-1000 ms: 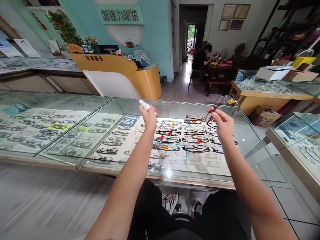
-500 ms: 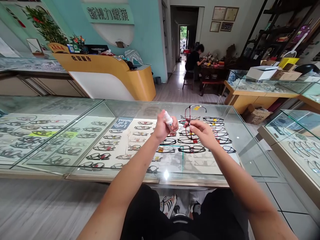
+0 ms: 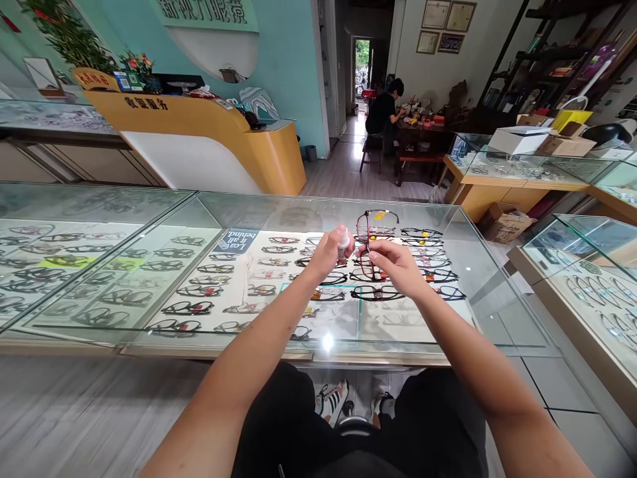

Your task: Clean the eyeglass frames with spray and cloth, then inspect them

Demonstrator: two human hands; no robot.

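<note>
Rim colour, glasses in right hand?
The glasses are red-rimmed; best seen in the head view.

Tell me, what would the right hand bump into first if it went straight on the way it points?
Probably the left hand, wrapped round a small white bottle, just beyond the red-framed glasses that the right hand holds. Depth is hard to judge from this single view.

Two hands [image 3: 398, 267], one small bottle [image 3: 343, 244], one held pair of red eyeglasses [image 3: 363, 229], dozens of displayed eyeglasses [image 3: 186, 308], four clustered wall frames [image 3: 436, 14], two sneakers [image 3: 332, 402], one seated co-worker [image 3: 381, 115]
</note>
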